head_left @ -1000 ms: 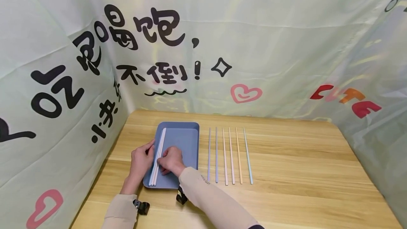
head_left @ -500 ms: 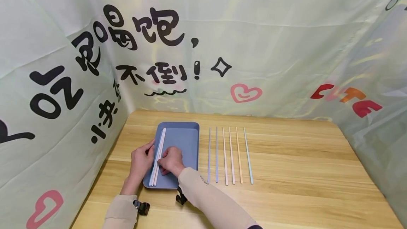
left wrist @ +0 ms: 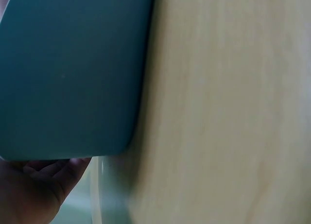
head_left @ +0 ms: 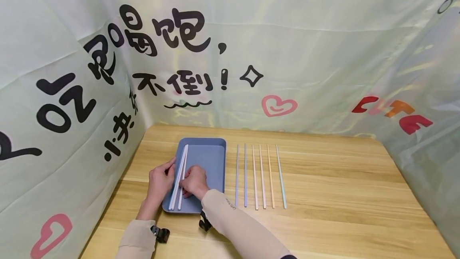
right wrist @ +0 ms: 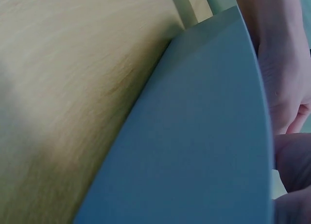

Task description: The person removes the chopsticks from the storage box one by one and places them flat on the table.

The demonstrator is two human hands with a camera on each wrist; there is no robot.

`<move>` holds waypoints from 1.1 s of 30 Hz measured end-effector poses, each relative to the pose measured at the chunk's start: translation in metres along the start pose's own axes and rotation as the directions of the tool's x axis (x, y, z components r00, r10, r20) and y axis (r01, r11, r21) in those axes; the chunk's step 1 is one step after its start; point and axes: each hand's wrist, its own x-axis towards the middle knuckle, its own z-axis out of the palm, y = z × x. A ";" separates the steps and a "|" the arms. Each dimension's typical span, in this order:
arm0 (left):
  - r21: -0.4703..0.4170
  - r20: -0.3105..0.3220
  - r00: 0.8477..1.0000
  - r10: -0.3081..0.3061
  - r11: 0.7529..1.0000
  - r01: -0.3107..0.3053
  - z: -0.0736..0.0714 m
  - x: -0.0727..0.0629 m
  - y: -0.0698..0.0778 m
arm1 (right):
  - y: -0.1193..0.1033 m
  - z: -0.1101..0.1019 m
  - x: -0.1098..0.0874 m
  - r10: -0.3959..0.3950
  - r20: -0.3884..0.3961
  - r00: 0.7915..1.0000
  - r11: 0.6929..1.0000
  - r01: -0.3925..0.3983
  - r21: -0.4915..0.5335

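Resting on the pale wooden table (head_left: 323, 195), close to the left wall of printed cloth (head_left: 64, 103), a blue rectangular plastic tray (head_left: 210, 159) carries a pair of long white chopsticks (head_left: 181, 173) laid lengthwise along its left side, their far tips together and their near ends slightly parted. The tray could be nudged along the smooth table if it is pushed sideways, since nothing is seen bracing it except the hands themselves. Six pastel chopsticks (head_left: 260, 176) are laid in a neat row on the table just right of the tray, and that row could be scattered if the beige sleeve (head_left: 237, 223) of the right arm is swept across it. The left hand (head_left: 159, 183) is held at the tray's left rim, fingers loosely extended toward the white pair; whether contact is made cannot be told. The right hand (head_left: 194, 182) is set on the tray floor, fingers curled with their tips against the right white stick; a firm pinch cannot be confirmed. Should uneven pressure be applied there, the sticks could be splayed further, rolled apart, or tipped over the low rim.
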 end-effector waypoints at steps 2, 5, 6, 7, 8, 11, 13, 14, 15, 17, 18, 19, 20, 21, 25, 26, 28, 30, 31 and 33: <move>0.000 -0.005 1.000 0.002 1.000 -0.002 0.000 0.000 0.001 | 0.000 -0.001 0.000 0.009 0.000 1.000 1.000 -0.009 -0.004; 0.000 -0.020 1.000 0.011 1.000 -0.011 0.000 0.000 0.001 | -0.001 -0.001 0.001 0.024 0.005 1.000 1.000 -0.024 -0.009; 0.001 -0.024 1.000 0.017 1.000 -0.017 0.000 -0.001 0.002 | -0.001 -0.001 0.001 0.023 0.006 1.000 1.000 -0.022 -0.014; 0.002 -0.028 0.999 0.022 1.000 -0.022 0.000 -0.001 0.002 | -0.001 -0.001 0.002 0.024 0.008 1.000 1.000 -0.024 -0.018; 0.002 -0.030 0.999 0.025 1.000 -0.025 0.000 -0.001 0.002 | 0.000 -0.001 0.002 0.024 0.010 1.000 1.000 -0.024 -0.020; 0.001 -0.027 0.999 0.023 1.000 -0.023 0.000 -0.001 0.002 | 0.000 -0.002 0.001 0.035 0.016 0.999 0.999 -0.035 -0.026; 0.002 -0.018 1.000 0.012 1.000 -0.012 0.000 -0.001 0.002 | -0.001 -0.002 0.001 0.047 0.018 0.999 0.998 -0.046 -0.031; 0.002 -0.014 1.000 0.008 1.000 -0.008 0.000 -0.001 0.002 | -0.001 -0.002 0.000 0.047 0.017 0.999 0.998 -0.046 -0.039; 0.002 -0.012 1.000 0.005 1.000 -0.005 0.000 -0.001 0.002 | -0.001 -0.002 0.000 0.047 0.013 0.999 0.998 -0.047 -0.045; 0.002 -0.011 1.000 0.005 1.000 -0.005 0.000 -0.001 0.001 | -0.002 -0.002 0.000 0.044 0.004 0.999 0.998 -0.044 -0.055; 0.001 -0.014 1.000 0.009 1.000 -0.009 0.001 -0.001 0.001 | -0.002 -0.002 0.000 0.038 -0.002 0.999 0.997 -0.038 -0.061; -0.001 -0.018 1.000 0.010 1.000 -0.010 0.001 -0.001 0.001 | -0.002 -0.002 0.000 0.031 -0.007 0.999 0.997 -0.032 -0.067; -0.001 -0.021 1.000 0.013 1.000 -0.013 0.001 -0.001 0.000 | -0.002 -0.002 0.000 0.024 -0.011 1.000 0.997 -0.025 -0.069; -0.003 -0.023 1.000 0.013 1.000 -0.013 0.001 -0.001 0.000 | -0.002 -0.001 0.000 0.020 -0.016 1.000 0.997 -0.021 -0.072; -0.012 -0.012 1.000 -0.001 1.000 0.001 0.001 -0.001 0.000 | -0.001 0.000 0.002 0.008 -0.022 1.000 0.994 -0.011 -0.107; -0.013 -0.007 1.000 -0.005 1.000 0.005 0.001 -0.001 0.000 | -0.001 -0.001 0.003 0.006 -0.021 1.000 0.993 -0.009 -0.119; -0.014 0.002 1.000 -0.011 1.000 0.011 0.000 -0.001 0.000 | -0.002 -0.001 0.005 0.002 -0.016 1.000 0.989 -0.005 -0.147; -0.012 0.006 1.000 -0.015 1.000 0.016 0.000 0.000 0.000 | 0.001 0.000 0.009 -0.002 -0.016 1.000 0.983 0.000 -0.183; -0.010 0.007 1.000 -0.016 1.000 0.016 0.000 0.000 0.000 | 0.003 0.001 0.011 -0.006 -0.015 1.000 0.980 0.003 -0.198; -0.002 0.008 1.000 -0.013 1.000 0.013 0.000 0.000 0.000 | 0.007 0.003 0.014 -0.019 -0.017 1.000 0.970 0.014 -0.244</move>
